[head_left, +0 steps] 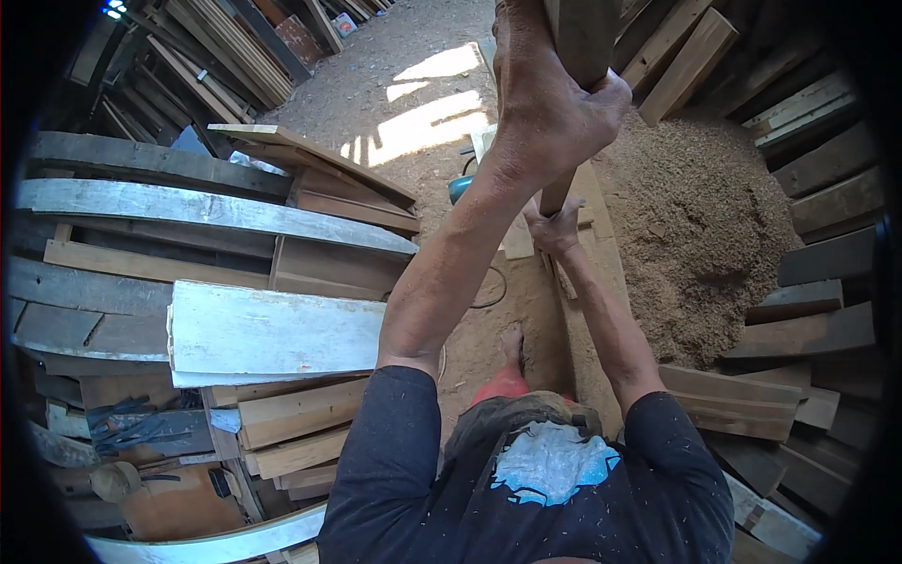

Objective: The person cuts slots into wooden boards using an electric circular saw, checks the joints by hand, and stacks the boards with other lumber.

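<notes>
A long wooden board stands tilted in front of me, its top running out past the upper edge of the picture. My left hand is raised high and closed round it, with the thumb on the right side and most fingers hidden. Lower down, my right hand grips the same piece near its lower end. Below that hand are a long, low wooden workbench and some short wood pieces. Beside the bench, partly hidden behind my left forearm, is a teal power tool.
A large heap of wood shavings lies to the right of the bench. Stacked boards line the right side. Many planks fill the left, among them a wide white-faced board. A dark cable loops on the dirt floor.
</notes>
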Demonstrator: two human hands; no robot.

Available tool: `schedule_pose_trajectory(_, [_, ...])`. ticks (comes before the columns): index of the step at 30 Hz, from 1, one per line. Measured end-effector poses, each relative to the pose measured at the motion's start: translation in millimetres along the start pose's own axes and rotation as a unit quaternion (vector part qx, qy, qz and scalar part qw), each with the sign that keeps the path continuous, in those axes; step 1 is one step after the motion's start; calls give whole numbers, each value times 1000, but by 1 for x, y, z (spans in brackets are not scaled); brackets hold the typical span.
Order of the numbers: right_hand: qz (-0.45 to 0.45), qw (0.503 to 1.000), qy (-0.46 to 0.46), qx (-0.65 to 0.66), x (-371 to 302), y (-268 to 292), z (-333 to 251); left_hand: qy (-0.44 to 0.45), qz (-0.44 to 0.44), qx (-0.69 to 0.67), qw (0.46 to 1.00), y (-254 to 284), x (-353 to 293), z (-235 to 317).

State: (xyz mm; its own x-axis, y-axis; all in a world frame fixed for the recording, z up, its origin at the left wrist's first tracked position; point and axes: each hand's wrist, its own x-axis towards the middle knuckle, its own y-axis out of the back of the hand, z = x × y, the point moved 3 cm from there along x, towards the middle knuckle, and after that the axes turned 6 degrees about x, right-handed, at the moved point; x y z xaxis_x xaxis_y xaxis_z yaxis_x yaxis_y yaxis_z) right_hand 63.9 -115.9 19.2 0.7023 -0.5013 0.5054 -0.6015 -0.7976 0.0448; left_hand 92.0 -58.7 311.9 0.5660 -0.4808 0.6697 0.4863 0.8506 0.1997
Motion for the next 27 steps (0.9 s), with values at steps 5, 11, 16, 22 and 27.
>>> schedule_pose_trajectory(5, [-6, 1000, 28, -11, 6, -1, 5, -59, 17, 36, 997, 0, 4, -7])
schedule_pose_trajectory(11, [3, 1000, 13, 16, 13, -7, 8, -34, 3, 51, 998, 2, 8, -6])
schedule_pose_trajectory(16, [-2, 999, 48, -4, 20, -8, 7, 3, 3, 59, 998, 6, 15, -6])
schedule_pose_trajectory(22, [4, 999, 40, -9, 28, -12, 11, -55, 5, 55, 997, 7, 21, -23])
schedule_pose_trajectory(27, [10, 998, 58, -14, 37, -16, 8, -192, 73, 164, 965, 10, 29, -32])
